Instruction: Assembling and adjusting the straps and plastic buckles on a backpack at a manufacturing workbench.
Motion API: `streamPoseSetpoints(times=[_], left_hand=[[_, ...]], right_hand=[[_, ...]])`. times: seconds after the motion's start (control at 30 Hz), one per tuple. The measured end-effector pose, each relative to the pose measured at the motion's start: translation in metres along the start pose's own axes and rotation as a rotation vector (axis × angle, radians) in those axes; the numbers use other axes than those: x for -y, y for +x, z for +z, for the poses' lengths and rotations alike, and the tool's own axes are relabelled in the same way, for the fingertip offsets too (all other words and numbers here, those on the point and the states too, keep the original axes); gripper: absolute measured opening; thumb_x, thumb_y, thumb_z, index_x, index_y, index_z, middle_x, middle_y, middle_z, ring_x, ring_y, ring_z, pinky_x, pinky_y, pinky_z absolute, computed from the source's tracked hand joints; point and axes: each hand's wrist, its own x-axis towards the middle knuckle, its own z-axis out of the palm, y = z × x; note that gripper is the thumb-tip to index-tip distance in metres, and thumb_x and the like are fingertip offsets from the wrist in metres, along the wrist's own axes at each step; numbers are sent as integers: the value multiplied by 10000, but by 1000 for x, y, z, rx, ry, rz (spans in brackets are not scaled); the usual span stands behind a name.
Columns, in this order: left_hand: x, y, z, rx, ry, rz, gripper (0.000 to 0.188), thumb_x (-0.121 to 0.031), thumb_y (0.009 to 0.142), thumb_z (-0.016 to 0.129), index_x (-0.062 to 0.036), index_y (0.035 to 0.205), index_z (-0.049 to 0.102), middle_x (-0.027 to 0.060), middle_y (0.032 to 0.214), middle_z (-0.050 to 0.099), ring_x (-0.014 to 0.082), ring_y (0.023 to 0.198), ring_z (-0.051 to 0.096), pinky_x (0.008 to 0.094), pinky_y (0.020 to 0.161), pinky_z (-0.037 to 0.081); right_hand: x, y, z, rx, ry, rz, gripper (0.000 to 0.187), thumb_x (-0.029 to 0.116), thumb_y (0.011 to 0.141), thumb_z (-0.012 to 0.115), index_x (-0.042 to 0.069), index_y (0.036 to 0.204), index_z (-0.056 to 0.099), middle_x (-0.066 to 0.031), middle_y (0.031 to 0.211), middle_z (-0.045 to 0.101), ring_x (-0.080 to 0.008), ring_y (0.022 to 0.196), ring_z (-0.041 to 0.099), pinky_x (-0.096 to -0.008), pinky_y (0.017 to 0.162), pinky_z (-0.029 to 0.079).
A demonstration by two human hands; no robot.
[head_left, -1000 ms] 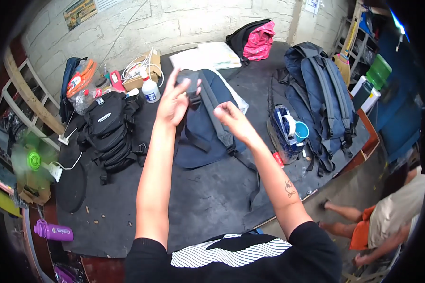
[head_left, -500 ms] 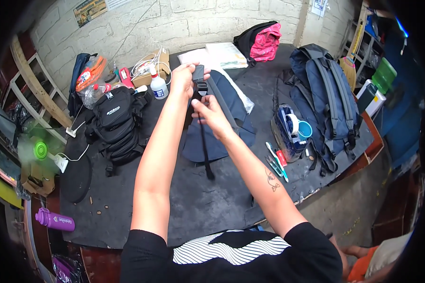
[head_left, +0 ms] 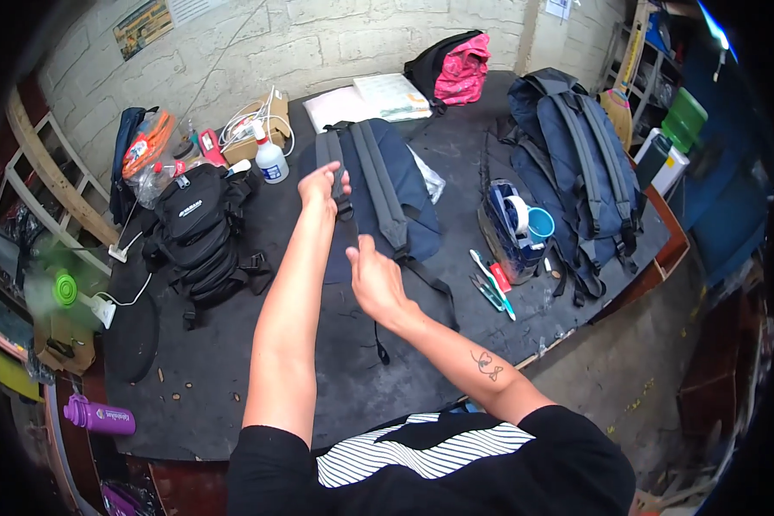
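Note:
A navy backpack (head_left: pixel 420 225) lies on the black-topped table, its two grey padded shoulder straps facing up. My left hand (head_left: pixel 322 186) is closed around the lower part of the left shoulder strap (head_left: pixel 328 148), just above a black buckle (head_left: pixel 344 209). Below it, closer to me, my right hand (head_left: pixel 377 279) is closed on the thin black webbing strap, most of which its fingers hide. The webbing's loose end (head_left: pixel 382 348) hangs below that hand onto the table. From the other shoulder strap, a second webbing strap (head_left: pixel 439 288) trails off to the right.
At the left lies a black bag (head_left: pixel 205 232), with a spray bottle (head_left: pixel 271 159) behind it. Right of the backpack stand a clear-sided pouch (head_left: pixel 512 232) and another navy backpack (head_left: pixel 580 172). Toothbrushes (head_left: pixel 494 284) lie nearby. A purple bottle (head_left: pixel 101 415) is at the left edge.
The shoulder strap, held up with its buckle before, is now lower against the backpack. My right hand has moved toward me, away from my left, along the webbing. The view has shifted slightly.

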Motion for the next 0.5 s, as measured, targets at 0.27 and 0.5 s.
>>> streamPoseSetpoints(times=[0.27,0.5], left_hand=[[86,15,-39,-14,-43,-219,238,24,897,396,43,1066,562,155,788,595,214,565,566,321,444,489],[131,-20,-83,259,135,-195,213,-37,932,430,44,1116,501,192,891,614,256,676,633,362,597,552]], right_hand=[[-27,-60,7,59,-71,19,187,140,933,431,-45,953,411,-239,600,566,-434,559,571,-512,496,441],[-41,-105,-8,329,2,129,246,153,913,464,-33,1073,459,-246,830,594,-425,746,596,-515,643,465]])
